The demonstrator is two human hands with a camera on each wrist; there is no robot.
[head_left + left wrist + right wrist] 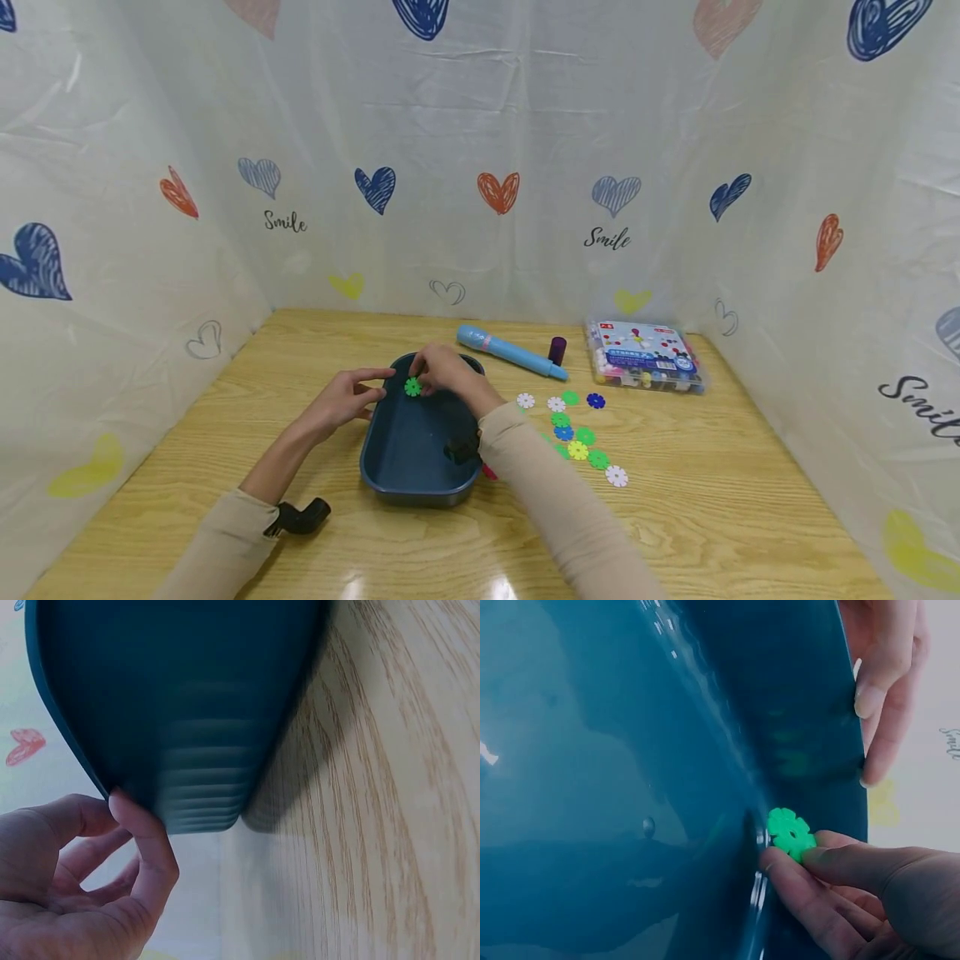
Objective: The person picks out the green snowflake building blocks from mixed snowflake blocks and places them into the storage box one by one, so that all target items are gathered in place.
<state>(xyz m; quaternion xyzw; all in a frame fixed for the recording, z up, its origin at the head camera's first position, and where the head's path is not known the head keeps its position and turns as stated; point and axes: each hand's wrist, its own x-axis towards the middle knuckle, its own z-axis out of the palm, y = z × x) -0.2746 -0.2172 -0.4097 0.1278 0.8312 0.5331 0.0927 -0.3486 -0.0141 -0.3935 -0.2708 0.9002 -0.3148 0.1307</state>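
A dark blue plastic tub (423,487) stands on the table in the head view. My right hand (444,367) reaches into its far end and pinches a green snowflake disc (790,833) between thumb and fingers. In the right wrist view the disc is close to the tub's inner corner, upright and with a small hole in its centre. My left hand (341,404) is at the tub's left side, its thumb and a fingertip gripping the rim (71,746).
Loose snowflake discs in white, green, blue and yellow (577,450) lie right of the tub, some hidden by the right sleeve. Behind them are a light blue tube (510,350), a dark purple cylinder (557,349) and a clear case of coloured parts (647,357). A patterned curtain (450,250) surrounds the table.
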